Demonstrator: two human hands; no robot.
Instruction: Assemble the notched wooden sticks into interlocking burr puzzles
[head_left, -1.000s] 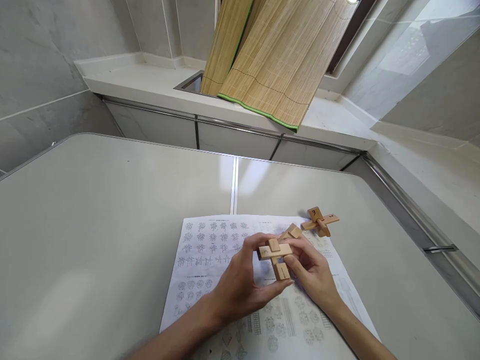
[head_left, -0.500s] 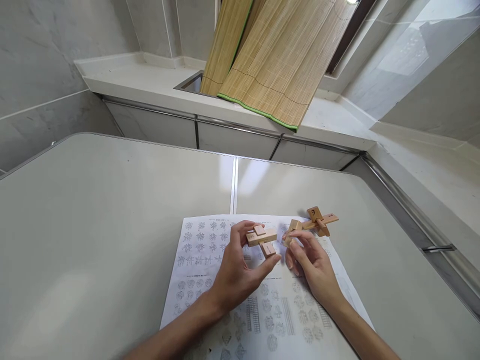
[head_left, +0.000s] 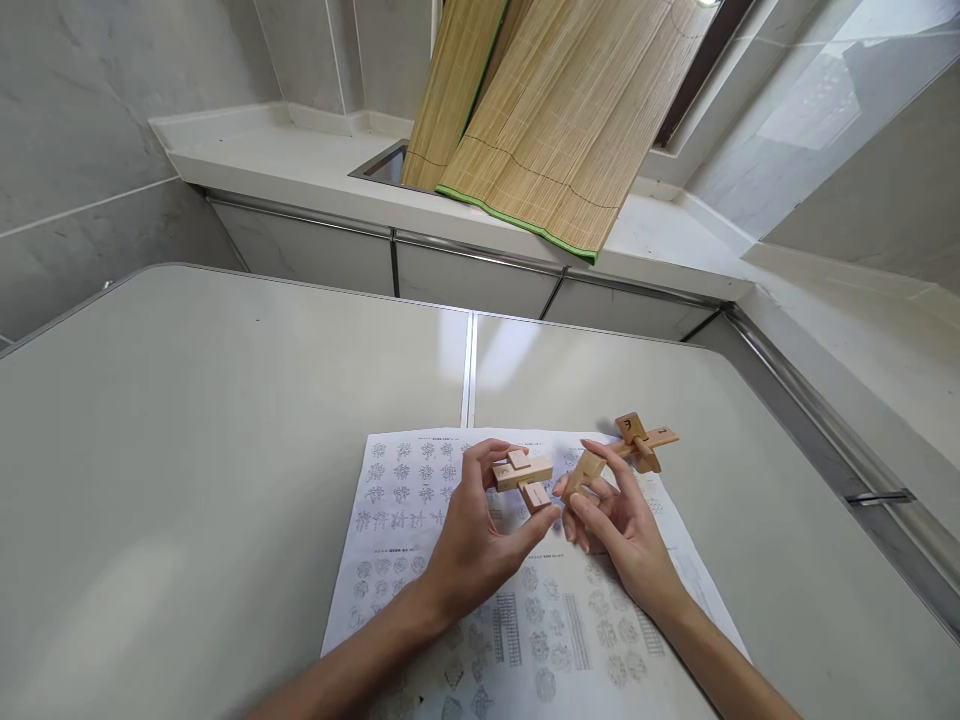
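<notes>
My left hand [head_left: 480, 540] grips a few pale interlocked wooden puzzle pieces [head_left: 531, 472] between thumb and fingers, over the printed sheet [head_left: 420, 620]. One notched wooden puzzle piece [head_left: 584, 474] is pinched upright in my right hand [head_left: 626, 535], just to the right of the left hand's pieces and apart from them. Behind my right fingers lies a darker assembly of crossed wooden pieces [head_left: 643, 446] with numbers written on it, resting at the sheet's upper right edge.
The sheet of small line drawings lies on a pale table [head_left: 187, 450] with a metal seam [head_left: 467, 370] down its middle. Beyond the table runs a white ledge [head_left: 300, 170], and a bamboo blind [head_left: 540, 130] hangs over it.
In my right hand the notched piece has turned more upright, showing its long side, and the index finger has lifted to its top end. My left hand has barely moved.
</notes>
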